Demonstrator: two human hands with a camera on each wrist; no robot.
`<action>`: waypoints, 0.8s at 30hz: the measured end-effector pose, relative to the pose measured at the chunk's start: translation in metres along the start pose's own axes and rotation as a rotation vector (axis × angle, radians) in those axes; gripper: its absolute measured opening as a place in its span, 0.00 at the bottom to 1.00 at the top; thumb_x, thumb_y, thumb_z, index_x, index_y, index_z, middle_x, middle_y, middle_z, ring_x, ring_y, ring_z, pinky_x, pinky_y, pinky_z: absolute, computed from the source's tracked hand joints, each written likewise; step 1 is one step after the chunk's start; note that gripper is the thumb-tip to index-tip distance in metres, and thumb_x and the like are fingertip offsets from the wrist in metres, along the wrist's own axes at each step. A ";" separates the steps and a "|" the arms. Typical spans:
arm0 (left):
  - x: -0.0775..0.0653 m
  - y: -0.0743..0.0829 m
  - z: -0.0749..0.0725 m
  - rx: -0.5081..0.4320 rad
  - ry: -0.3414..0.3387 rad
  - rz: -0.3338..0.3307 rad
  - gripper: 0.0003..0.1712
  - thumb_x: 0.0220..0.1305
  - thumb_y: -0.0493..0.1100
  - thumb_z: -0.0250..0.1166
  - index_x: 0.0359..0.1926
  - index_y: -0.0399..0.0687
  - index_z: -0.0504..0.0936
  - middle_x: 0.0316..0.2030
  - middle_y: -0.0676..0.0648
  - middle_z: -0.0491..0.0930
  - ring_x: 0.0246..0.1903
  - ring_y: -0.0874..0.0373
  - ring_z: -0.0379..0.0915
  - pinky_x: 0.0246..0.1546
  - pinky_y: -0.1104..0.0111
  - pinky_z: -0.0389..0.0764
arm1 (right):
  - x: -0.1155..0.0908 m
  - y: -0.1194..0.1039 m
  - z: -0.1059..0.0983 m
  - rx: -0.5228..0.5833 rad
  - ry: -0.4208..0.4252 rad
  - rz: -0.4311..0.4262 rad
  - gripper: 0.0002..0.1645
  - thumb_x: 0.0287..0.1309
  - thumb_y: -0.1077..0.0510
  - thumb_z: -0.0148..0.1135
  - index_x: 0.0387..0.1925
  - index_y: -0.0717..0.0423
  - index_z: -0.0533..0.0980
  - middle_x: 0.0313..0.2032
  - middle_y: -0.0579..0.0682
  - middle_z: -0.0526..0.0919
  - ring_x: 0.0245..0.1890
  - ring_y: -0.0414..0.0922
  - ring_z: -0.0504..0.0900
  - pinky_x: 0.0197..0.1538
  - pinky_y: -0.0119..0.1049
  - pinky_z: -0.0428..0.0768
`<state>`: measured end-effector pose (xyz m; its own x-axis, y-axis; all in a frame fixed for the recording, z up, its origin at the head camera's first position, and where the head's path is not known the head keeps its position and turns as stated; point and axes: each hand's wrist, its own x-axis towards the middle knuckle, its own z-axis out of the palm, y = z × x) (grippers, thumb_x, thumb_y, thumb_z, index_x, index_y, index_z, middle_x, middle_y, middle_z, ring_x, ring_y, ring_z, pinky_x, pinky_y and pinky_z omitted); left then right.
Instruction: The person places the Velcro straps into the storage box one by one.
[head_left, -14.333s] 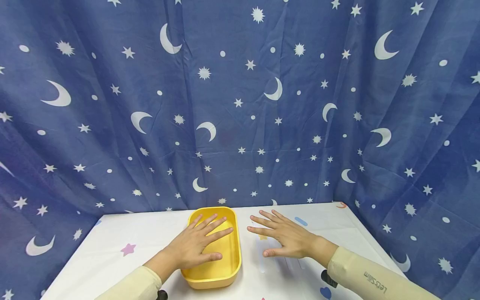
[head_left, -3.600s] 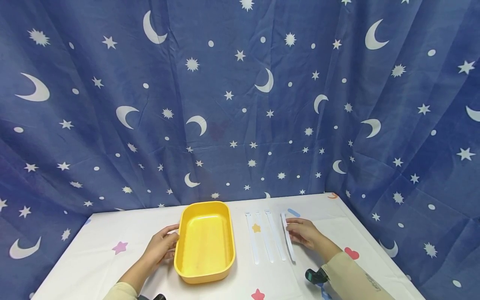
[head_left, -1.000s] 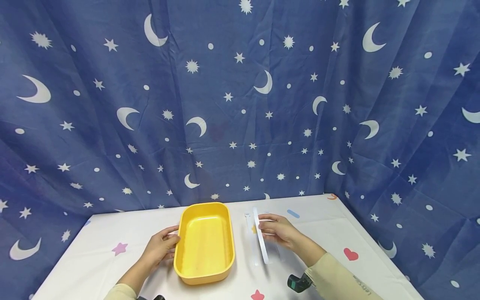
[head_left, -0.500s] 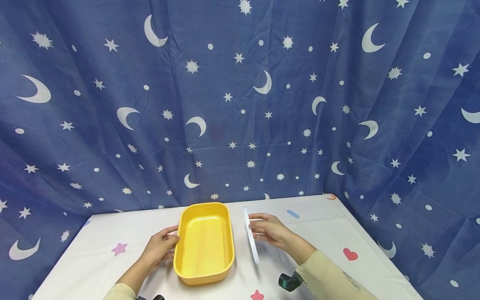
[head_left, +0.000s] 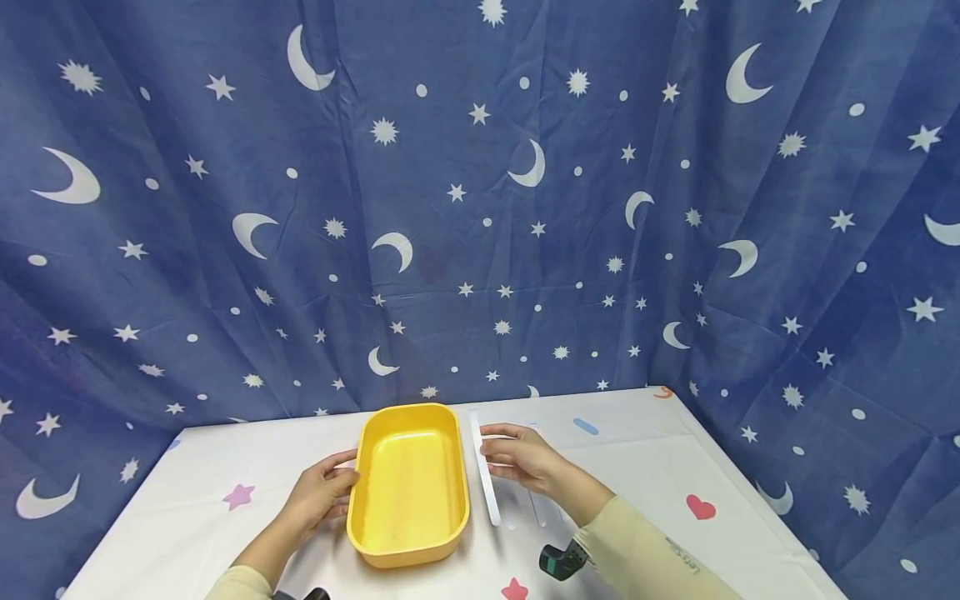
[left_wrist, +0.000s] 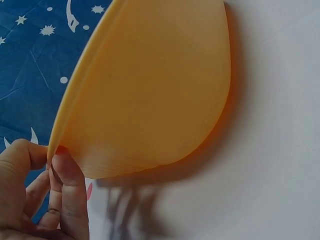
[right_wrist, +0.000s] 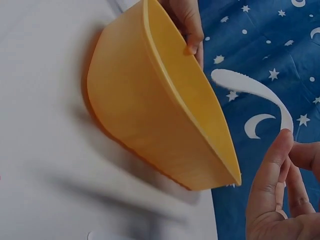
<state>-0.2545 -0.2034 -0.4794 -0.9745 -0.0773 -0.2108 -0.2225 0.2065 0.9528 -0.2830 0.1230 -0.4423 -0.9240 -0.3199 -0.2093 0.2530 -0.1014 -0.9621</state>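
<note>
Currently pinching a white strip between the fingertips of the right hand, closer to its far end than its near one. Slightly bowed, held clear of the cloth, with a shadow below. Located just beside the right wall of the yellow bin, outside the opening as seen from the head; contact with the rim: cannot tell. With the left hand, nipping the bin's left rim, fingertips to either side of the wall. No contents visible in the bin; seated on the white tablecloth.

Possible trouble: a snag on the right rim if carried across too low, owing to the long free length beyond the fingers. Also a twist or spring out of so narrow a pinch, with a drop outside the wall. Likely to skid or tip the bin with a hard tug at the left, given a one-sided hold.

Around: more white strips flat beneath the right hand, partly covered, count unclear; easily brushed askew by the black wrist device. Farther right, a printed red heart. Behind, a blue curtain, well apart from both hands. Mainly in the way: the bin's right wall, between strip and interior.
</note>
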 end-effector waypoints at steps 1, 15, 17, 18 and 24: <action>0.000 0.000 0.000 0.002 0.000 0.001 0.32 0.63 0.38 0.62 0.68 0.39 0.68 0.45 0.40 0.80 0.33 0.57 0.82 0.26 0.70 0.84 | 0.000 0.000 0.001 -0.002 -0.002 -0.005 0.29 0.56 0.66 0.63 0.60 0.69 0.70 0.33 0.47 0.81 0.34 0.39 0.82 0.39 0.29 0.85; -0.001 0.001 0.000 -0.015 -0.007 0.007 0.31 0.65 0.37 0.60 0.68 0.38 0.68 0.45 0.39 0.80 0.32 0.58 0.81 0.26 0.69 0.84 | 0.008 0.006 0.015 0.008 0.010 0.012 0.28 0.56 0.67 0.63 0.59 0.68 0.71 0.33 0.48 0.82 0.34 0.40 0.82 0.40 0.32 0.86; -0.001 0.000 0.000 -0.012 -0.007 0.008 0.31 0.65 0.37 0.60 0.68 0.38 0.67 0.46 0.39 0.80 0.32 0.58 0.81 0.27 0.69 0.84 | 0.009 0.007 0.017 0.015 0.006 0.013 0.28 0.57 0.67 0.62 0.60 0.68 0.71 0.33 0.48 0.82 0.33 0.40 0.83 0.39 0.31 0.86; -0.001 0.000 0.000 -0.009 -0.006 0.007 0.31 0.65 0.38 0.60 0.68 0.38 0.68 0.46 0.39 0.80 0.32 0.58 0.81 0.27 0.69 0.84 | 0.009 0.007 0.019 0.020 0.001 0.015 0.28 0.57 0.67 0.62 0.60 0.68 0.71 0.33 0.48 0.82 0.33 0.40 0.83 0.38 0.31 0.86; 0.001 -0.001 0.000 0.001 -0.007 0.011 0.31 0.65 0.39 0.61 0.68 0.39 0.67 0.46 0.41 0.80 0.32 0.59 0.80 0.28 0.68 0.84 | 0.011 0.008 0.026 0.037 -0.015 0.017 0.28 0.57 0.68 0.62 0.60 0.68 0.70 0.33 0.49 0.82 0.31 0.39 0.83 0.37 0.29 0.85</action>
<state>-0.2547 -0.2040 -0.4808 -0.9770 -0.0681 -0.2019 -0.2118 0.2081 0.9549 -0.2832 0.0943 -0.4479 -0.9151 -0.3360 -0.2230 0.2798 -0.1307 -0.9511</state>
